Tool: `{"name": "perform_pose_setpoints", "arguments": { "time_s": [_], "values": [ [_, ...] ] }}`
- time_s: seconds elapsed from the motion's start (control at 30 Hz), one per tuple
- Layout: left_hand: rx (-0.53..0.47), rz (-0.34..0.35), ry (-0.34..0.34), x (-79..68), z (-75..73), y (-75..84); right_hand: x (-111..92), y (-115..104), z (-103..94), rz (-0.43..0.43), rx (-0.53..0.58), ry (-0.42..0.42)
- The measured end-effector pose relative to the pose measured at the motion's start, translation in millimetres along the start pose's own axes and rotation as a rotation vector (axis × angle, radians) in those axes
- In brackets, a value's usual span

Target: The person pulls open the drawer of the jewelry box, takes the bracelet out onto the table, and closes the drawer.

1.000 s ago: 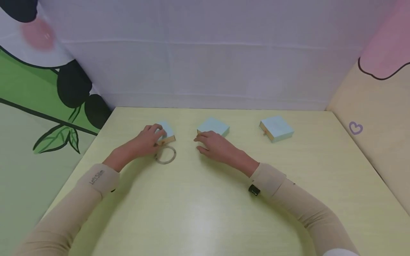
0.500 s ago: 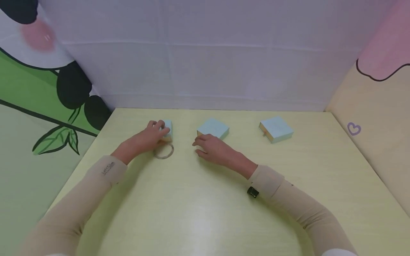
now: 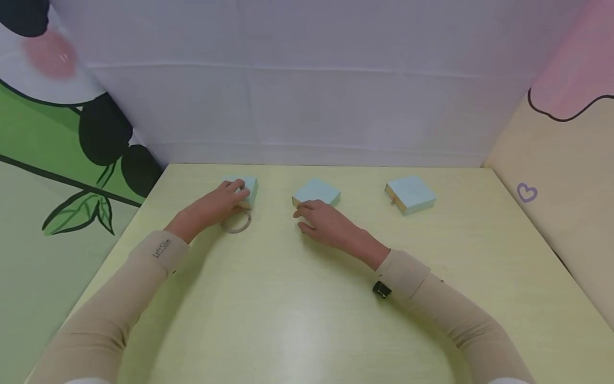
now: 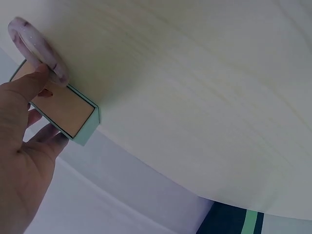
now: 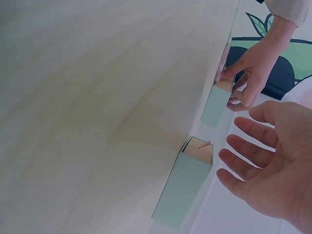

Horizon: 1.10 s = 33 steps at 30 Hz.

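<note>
While left hand (image 3: 211, 207) grips a box (image 4: 73, 111) behind a ring (image 4: 45, 48), right hand (image 3: 330, 224) spreads loosely.

Boxes (image 3: 317, 190) on table (image 3: 297, 288), ring (image 4: 48, 51) before leftmost box (image 3: 252, 191)

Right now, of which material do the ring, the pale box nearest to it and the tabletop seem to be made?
Ring: perhaps polished stone or plastic; it looks smooth and slightly glossy, with mottled lilac patches.
Box: probably rigid cardboard, matte; its sides are flat with thin, crisp edges.
Tabletop: likely wood or wood-look laminate, satin; faint grain and a soft reflection show.
</note>
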<state>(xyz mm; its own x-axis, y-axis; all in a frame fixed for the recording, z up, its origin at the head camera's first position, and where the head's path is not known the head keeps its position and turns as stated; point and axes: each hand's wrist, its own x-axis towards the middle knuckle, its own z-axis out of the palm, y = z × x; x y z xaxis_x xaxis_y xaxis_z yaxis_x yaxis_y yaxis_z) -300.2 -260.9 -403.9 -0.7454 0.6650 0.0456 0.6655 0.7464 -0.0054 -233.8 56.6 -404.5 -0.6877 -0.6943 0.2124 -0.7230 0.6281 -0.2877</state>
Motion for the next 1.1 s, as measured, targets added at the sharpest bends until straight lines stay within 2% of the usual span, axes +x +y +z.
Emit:
{"name": "perform_pose_setpoints", "arguments": {
  "time_s": [0.3, 0.67, 0.87, 1.1],
  "values": [
    [-0.009, -0.050, -0.005, -1.2, 3.4, 2.8, -1, 2, -0.7, 0.006, 0.032, -0.006],
    [0.017, -0.032, 0.027, 1.9, 6.2, 1.4, -4, 4, -2.1, 0.025, 0.048, 0.005],
    [0.023, -0.045, 0.001, 3.5, 5.0, 3.3, -12, 13, -12.7, 0.048, 0.033, 0.015],
    [0.007, -0.075, -0.017, 2.7, 0.4, 8.9, -29, 30, -29.2, 0.125, 0.009, 0.015]
  ]
}}
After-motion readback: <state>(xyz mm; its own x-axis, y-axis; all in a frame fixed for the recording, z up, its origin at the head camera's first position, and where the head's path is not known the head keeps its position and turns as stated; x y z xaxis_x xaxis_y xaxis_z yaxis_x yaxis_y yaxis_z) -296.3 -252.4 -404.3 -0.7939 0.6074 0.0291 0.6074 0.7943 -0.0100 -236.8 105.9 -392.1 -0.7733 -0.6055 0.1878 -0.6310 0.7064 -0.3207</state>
